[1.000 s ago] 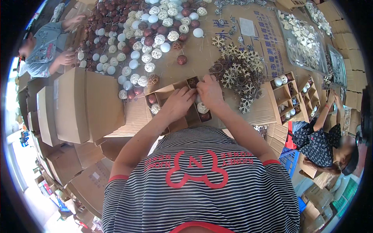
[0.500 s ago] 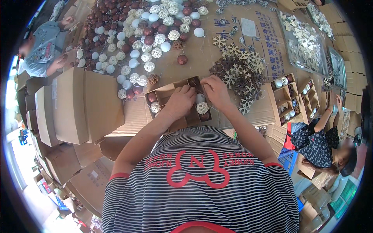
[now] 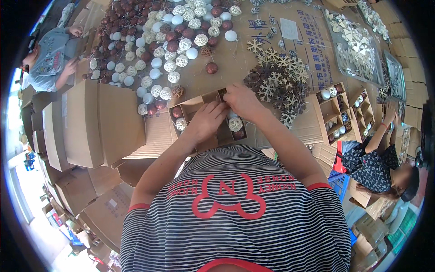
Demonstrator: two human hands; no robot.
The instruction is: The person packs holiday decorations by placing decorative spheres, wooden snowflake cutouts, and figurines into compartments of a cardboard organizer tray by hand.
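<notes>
In the head view, both hands are seen over a small brown divided box (image 3: 206,119) that lies on the cardboard-covered surface (image 3: 235,59) just in front of the person's striped shirt. The left hand (image 3: 206,121) is laid across the middle of the box, its fingers curled together over a cell; whether anything is pinched under them cannot be told. The right hand (image 3: 244,102) is set at the far right corner of the box, fingers bent and drawn together at the cell wall, as if something small is being pressed or seated there; what they close on is hidden.

A white woven ball (image 3: 234,123) and a dark red ball (image 3: 176,112) are already lodged in cells, held apart by the dividers. A heap of loose white and dark red balls (image 3: 158,50) is spread just beyond the box, within easy reach, and a pile of wooden snowflakes (image 3: 278,79) lies to the right. Filled divided boxes (image 3: 335,106) stand farther right. Plain cartons (image 3: 84,122) are stacked at the left. Two other people are seated at the edges.
</notes>
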